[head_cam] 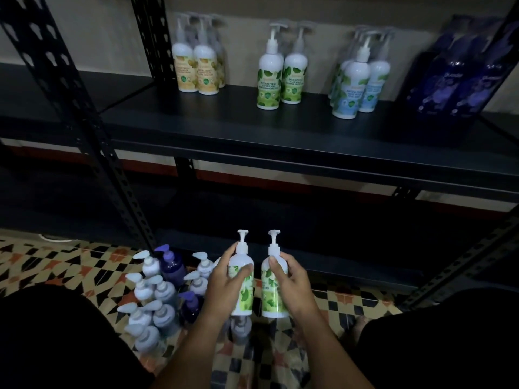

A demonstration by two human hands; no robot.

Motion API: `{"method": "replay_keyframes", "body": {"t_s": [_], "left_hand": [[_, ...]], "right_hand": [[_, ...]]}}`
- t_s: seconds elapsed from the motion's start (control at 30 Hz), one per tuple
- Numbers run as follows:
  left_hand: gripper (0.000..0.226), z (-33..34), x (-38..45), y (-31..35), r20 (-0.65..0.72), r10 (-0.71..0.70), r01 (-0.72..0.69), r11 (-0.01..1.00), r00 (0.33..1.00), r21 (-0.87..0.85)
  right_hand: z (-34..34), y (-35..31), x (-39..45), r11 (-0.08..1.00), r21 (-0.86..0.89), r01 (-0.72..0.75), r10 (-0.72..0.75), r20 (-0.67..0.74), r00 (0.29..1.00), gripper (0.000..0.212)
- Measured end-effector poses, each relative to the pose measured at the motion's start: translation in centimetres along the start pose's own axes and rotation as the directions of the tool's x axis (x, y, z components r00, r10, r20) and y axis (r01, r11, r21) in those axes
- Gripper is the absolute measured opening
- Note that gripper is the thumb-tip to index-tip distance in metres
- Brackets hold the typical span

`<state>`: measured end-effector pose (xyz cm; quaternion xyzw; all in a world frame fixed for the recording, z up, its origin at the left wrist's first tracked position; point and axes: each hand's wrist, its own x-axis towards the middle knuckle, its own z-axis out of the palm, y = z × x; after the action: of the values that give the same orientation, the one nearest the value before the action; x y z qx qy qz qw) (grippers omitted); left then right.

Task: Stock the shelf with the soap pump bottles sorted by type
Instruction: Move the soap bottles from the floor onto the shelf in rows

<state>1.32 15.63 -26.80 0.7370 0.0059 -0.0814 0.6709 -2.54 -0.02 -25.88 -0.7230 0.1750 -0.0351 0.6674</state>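
My left hand (224, 279) grips one white pump bottle with a green leaf label (243, 293), held upright above the floor. Beside it, my right hand (292, 279) grips a second green-label bottle (271, 293). The black shelf (252, 130) ahead carries sorted groups: yellow-label bottles (196, 66) at the left, two green-label bottles (280, 77) in the middle, blue-label bottles (356, 82) to their right and dark purple bottles (460, 77) at the far right. Several white and purple pump bottles (160, 293) stand in a cluster on the floor to the left of my hands.
A perforated black upright (84, 122) of the rack runs diagonally at the left. A lower shelf board (337, 262) lies dark just beyond my hands. The floor (70, 265) is patterned tile. My knees fill the lower left and right corners.
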Motion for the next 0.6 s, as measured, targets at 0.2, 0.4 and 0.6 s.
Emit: {"method": "replay_keyframes", "body": {"t_s": [0.2, 0.4, 0.6], "left_hand": [[0.088, 0.5, -0.2, -1.2, -0.085, 0.02, -0.01, 0.993, 0.996, 0.117], [0.062, 0.4, -0.3, -1.4, -0.167, 0.014, -0.01, 1.0, 0.986, 0.027], [0.057, -0.9, -0.1, -0.8, 0.034, -0.064, 0.068, 0.988, 0.997, -0.136]], "right_hand": [[0.7, 0.7, -0.6, 1.0, -0.023, -0.012, 0.011, -0.049, 0.999, 0.056], [0.7, 1.3, 0.1, 0.998, -0.05, -0.028, 0.02, -0.155, 0.988, 0.079], [0.0, 0.1, -0.8, 0.99, 0.144, -0.001, 0.022, -0.144, 0.989, 0.053]]}}
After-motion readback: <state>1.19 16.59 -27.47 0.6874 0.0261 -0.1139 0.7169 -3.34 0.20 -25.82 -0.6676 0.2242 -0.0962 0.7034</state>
